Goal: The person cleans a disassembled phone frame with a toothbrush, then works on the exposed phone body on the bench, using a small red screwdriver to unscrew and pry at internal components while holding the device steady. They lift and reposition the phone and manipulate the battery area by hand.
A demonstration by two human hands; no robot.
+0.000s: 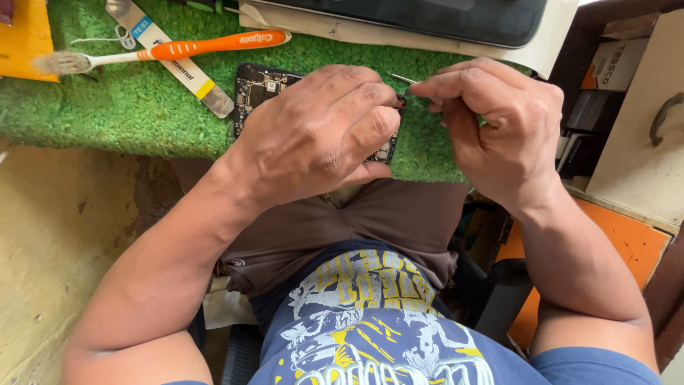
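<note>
The surface (85, 235) was worn and yellowish, stained with dark patches, and a green turf mat (142, 107) covered its far part. A yellow sheet (25, 43) lay at the mat's left corner. To the right stood a pale drawer front (641, 142) with a dark metal handle (664, 117), boxes (613, 64) stacked just behind it, and an orange panel (627, 242) below. Daylight fell evenly, with soft shadows.

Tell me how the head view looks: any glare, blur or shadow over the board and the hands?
Head view: even daylight, sharp; the left hand covers most of the circuit board; the right hand pinches a thin metal tool; mild sheen on the dark screen; wide-angle bending at the edges.
</note>
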